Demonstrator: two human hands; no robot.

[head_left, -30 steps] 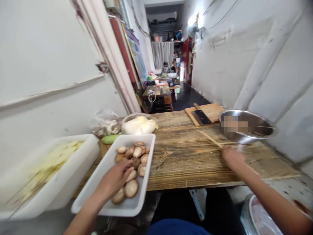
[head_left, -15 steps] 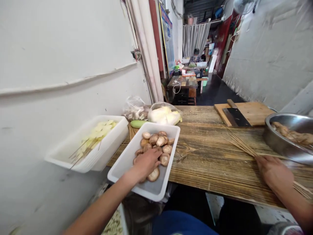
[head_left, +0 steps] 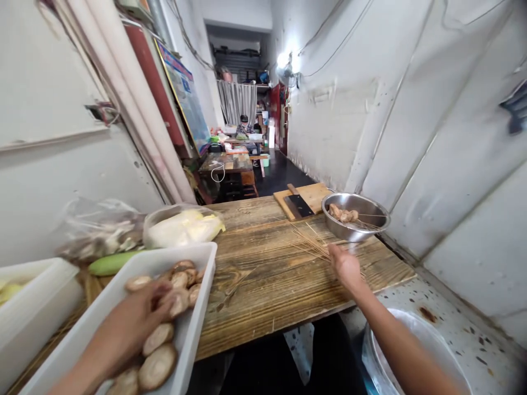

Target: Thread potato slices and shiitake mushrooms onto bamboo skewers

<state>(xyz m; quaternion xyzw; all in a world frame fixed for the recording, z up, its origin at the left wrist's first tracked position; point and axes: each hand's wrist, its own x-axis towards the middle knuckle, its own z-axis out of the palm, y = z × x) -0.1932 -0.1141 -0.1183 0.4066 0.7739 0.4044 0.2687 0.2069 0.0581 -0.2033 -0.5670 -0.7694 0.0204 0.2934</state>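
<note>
My left hand (head_left: 132,323) reaches into a white tray (head_left: 193,334) of brown mushrooms (head_left: 158,337) at the near left, fingers curled over one mushroom (head_left: 177,300). My right hand (head_left: 345,266) rests on a loose pile of thin bamboo skewers (head_left: 308,244) on the wooden table (head_left: 267,280), fingers pinched down on them. Just beyond it stands a steel bowl (head_left: 373,211) holding skewered mushrooms.
A chopping board with a cleaver (head_left: 300,204) lies at the table's far side. Bagged cabbage (head_left: 181,227), a bag of mushrooms (head_left: 99,230) and a green cucumber (head_left: 111,263) sit behind the tray. A second white tub (head_left: 28,307) is far left. A metal basin (head_left: 411,340) stands lower right.
The view has swung right and back. My left hand has stayed in the mushroom tray, closing on a mushroom. My right hand remains on the skewers near the bowl.
</note>
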